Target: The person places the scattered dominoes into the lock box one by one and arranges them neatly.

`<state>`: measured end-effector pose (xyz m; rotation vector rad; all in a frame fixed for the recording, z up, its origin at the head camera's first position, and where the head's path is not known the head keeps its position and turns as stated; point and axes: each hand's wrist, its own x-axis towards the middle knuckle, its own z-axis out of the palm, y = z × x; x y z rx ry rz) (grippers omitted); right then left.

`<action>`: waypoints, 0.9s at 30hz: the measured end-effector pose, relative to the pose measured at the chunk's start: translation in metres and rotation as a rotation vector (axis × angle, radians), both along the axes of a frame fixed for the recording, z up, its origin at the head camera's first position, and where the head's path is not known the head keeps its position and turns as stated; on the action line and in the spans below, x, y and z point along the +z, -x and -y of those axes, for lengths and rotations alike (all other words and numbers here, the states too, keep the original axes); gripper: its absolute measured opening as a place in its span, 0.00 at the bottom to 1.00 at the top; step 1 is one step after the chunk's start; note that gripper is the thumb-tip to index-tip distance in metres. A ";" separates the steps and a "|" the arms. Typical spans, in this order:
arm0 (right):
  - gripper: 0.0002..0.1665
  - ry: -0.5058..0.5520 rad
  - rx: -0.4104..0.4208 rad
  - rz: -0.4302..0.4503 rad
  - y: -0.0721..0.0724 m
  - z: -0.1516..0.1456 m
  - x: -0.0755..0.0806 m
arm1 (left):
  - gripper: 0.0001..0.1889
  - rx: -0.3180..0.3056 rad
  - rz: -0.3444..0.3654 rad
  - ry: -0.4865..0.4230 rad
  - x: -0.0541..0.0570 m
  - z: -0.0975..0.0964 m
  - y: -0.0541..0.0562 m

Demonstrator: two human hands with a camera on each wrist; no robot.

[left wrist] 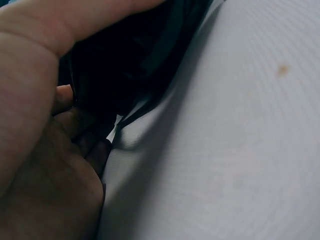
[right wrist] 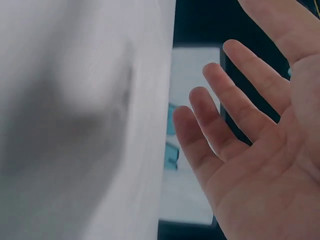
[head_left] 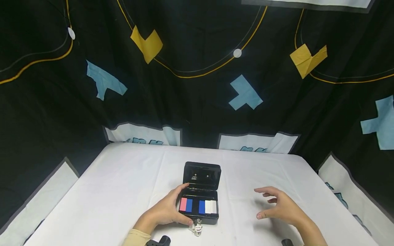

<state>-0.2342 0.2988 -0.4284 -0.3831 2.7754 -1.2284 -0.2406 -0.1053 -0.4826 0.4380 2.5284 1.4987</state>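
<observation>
A small black cash box stands on the table with its lid raised. Inside, a pink block and a blue block lie at the left. Past a dark gap are another blue block and white blocks. My left hand grips the box's left side, thumb at the front and fingers toward the back; the left wrist view shows its palm against the dark wall. Keys hang at the front lock. To the right, my right hand hovers over the table with relaxed, spread fingers, holding nothing.
A white cloth covers the table. Behind it hangs a black curtain with yellow and blue patches and white panels along its lower part. The right hand casts a shadow on the cloth.
</observation>
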 end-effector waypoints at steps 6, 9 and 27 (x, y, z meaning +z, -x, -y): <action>0.50 -0.033 -0.049 0.034 -0.007 -0.029 -0.005 | 0.67 0.005 0.000 0.003 0.001 0.000 -0.001; 0.52 -0.056 -0.064 0.046 -0.010 -0.042 -0.009 | 0.67 0.008 -0.002 0.007 0.001 -0.001 -0.002; 0.57 -0.136 -0.285 0.221 -0.029 -0.101 -0.036 | 0.67 0.013 0.014 0.007 0.001 -0.001 -0.001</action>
